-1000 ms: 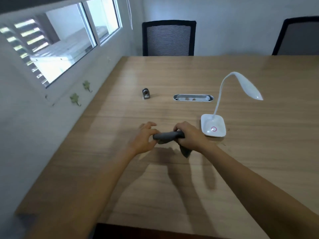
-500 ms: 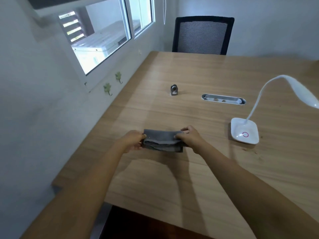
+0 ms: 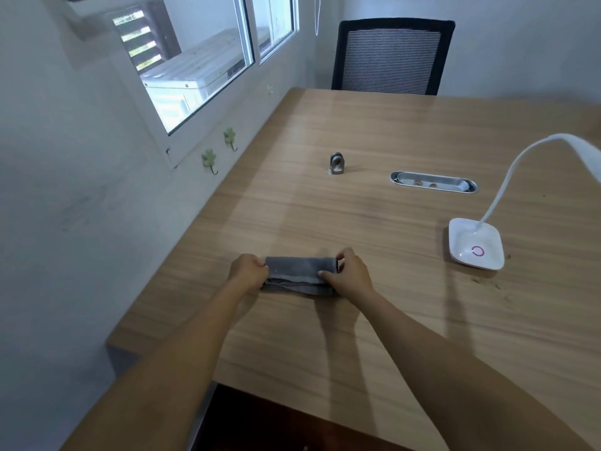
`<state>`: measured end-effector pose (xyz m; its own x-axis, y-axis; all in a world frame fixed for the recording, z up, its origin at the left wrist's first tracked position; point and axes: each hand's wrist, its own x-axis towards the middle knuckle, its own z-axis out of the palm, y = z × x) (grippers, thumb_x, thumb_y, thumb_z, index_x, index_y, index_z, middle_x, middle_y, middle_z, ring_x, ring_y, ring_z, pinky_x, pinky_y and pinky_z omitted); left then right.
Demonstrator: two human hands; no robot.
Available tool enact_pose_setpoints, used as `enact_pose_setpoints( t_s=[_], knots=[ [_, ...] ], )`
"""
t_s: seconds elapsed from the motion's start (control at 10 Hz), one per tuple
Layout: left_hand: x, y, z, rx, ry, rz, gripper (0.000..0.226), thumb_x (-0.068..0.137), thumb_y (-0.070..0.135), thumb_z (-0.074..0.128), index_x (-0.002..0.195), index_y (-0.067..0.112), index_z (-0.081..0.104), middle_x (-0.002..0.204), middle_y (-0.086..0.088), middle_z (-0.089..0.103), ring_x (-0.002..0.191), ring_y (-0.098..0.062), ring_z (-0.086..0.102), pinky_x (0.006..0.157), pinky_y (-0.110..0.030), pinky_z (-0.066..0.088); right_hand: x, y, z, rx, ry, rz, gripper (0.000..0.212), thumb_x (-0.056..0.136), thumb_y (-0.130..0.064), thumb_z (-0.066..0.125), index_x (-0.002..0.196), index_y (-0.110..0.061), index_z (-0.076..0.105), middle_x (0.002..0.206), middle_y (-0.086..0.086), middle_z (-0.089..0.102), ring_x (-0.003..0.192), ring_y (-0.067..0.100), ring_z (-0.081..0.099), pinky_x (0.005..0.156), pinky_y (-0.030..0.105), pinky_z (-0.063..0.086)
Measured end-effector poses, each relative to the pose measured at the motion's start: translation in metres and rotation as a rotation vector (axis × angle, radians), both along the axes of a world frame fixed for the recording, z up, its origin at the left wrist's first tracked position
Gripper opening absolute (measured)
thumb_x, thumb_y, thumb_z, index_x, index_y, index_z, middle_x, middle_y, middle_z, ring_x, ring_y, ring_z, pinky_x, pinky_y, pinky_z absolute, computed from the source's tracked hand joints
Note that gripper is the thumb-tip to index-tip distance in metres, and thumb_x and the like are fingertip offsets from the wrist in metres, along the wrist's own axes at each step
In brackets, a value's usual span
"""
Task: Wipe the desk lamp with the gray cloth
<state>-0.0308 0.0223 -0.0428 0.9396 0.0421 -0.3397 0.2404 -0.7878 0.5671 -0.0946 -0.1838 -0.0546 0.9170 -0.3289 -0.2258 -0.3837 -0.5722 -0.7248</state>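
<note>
Both hands, left hand (image 3: 248,271) & right hand (image 3: 349,276), grip closed on gray cloth (image 3: 297,275) ends; desk lamp (image 3: 476,245) well apart on worktop (image 3: 390,131), prob. unwiped.

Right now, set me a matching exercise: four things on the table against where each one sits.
Things:
1. cloth
2. lamp
3. metal clip
4. cable tray

Places:
A. sunk into the table, behind the lamp's base
B. held at both ends, left hand and right hand
C. standing alone, left of the tray
D. at the right, neck arching out of frame

Pairs: 1-B, 2-D, 3-C, 4-A
</note>
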Motion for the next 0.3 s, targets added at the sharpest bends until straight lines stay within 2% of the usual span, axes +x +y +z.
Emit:
enact_pose_setpoints(
  t_s=[0.1, 0.2, 0.3],
  knots=[
    [-0.002, 0.0, -0.001, 0.06, -0.026, -0.047, 0.021, 0.089, 0.017, 0.059, 0.077, 0.002, 0.067, 0.09, -0.022, 0.07, 0.096, -0.033, 0.067, 0.077, -0.031, 0.05, -0.004, 0.004, -0.002, -0.162, 0.017, 0.05, 0.046, 0.08, -0.038, 0.069, 0.109, -0.01, 0.047, 0.112, 0.015, 0.057, 0.103, 0.034, 0.056, 0.078, 0.04, 0.048],
    [0.0, -0.002, -0.002, 0.107, -0.035, -0.061, 0.028, 0.091, 0.018, 0.057, 0.099, -0.007, 0.066, 0.108, -0.024, 0.069, 0.101, -0.034, 0.064, 0.085, -0.034, 0.051, -0.006, 0.005, 0.0, -0.211, 0.039, 0.076, 0.048, 0.084, -0.041, 0.065, 0.114, -0.009, 0.045, 0.119, 0.017, 0.055, 0.108, 0.036, 0.054, 0.084, 0.042, 0.05],
    [-0.001, -0.01, 0.011, 0.177, -0.117, -0.052, 0.039, 0.093, 0.025, 0.054, 0.122, 0.0, 0.054, 0.128, -0.019, 0.055, 0.109, -0.035, 0.059, 0.088, -0.036, 0.05, -0.007, 0.003, 0.008, -0.198, 0.03, 0.084, 0.051, 0.088, -0.046, 0.057, 0.121, -0.01, 0.045, 0.125, 0.017, 0.052, 0.111, 0.036, 0.053, 0.088, 0.042, 0.05]
  ],
)
